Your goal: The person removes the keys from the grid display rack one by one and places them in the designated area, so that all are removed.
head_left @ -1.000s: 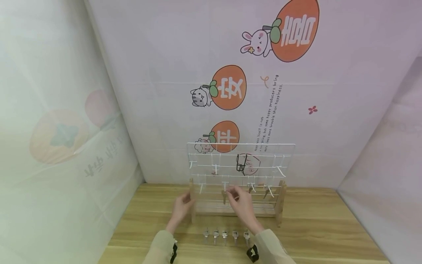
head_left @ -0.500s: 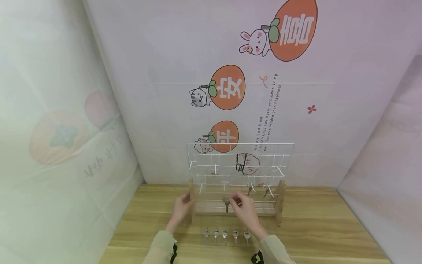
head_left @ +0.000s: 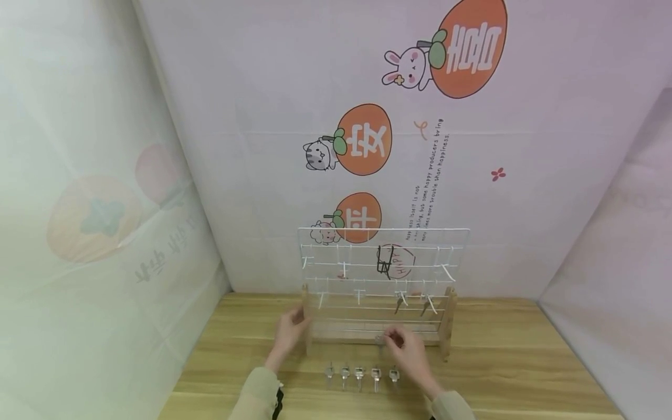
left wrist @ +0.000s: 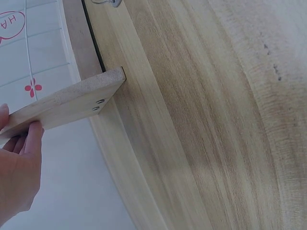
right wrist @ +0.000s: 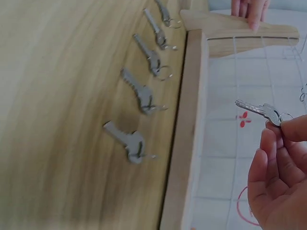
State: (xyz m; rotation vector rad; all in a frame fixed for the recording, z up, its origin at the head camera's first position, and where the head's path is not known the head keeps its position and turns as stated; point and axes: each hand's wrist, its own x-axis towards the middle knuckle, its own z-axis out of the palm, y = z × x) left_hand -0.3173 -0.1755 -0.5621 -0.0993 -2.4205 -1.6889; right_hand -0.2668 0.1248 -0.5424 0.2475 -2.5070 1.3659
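Observation:
My right hand (head_left: 410, 350) pinches a silver key (right wrist: 261, 110) by its head, near its small ring, in front of the rack's lower part. A white wire grid rack (head_left: 383, 228) with wooden feet stands ahead. My left hand (head_left: 290, 335) grips the rack's left wooden side post (left wrist: 67, 103), thumb on one face and fingers on the other. Two keys hang on white hooks at the rack's right: one key (head_left: 401, 302) and, beside it, another key (head_left: 426, 306). Before the rack, several silver keys (head_left: 359, 373) with rings lie in a row on the table.
Other white hooks (head_left: 345, 269) jut from the grid with nothing on them. The wood-grain table (head_left: 504, 361) reaches back to a printed cloth wall (head_left: 262, 175). More cloth walls (head_left: 105, 280) enclose the left and right sides.
My right hand has moved down and to the right, taking the key away from the middle hook toward the rack's base. My left hand stays on the post.

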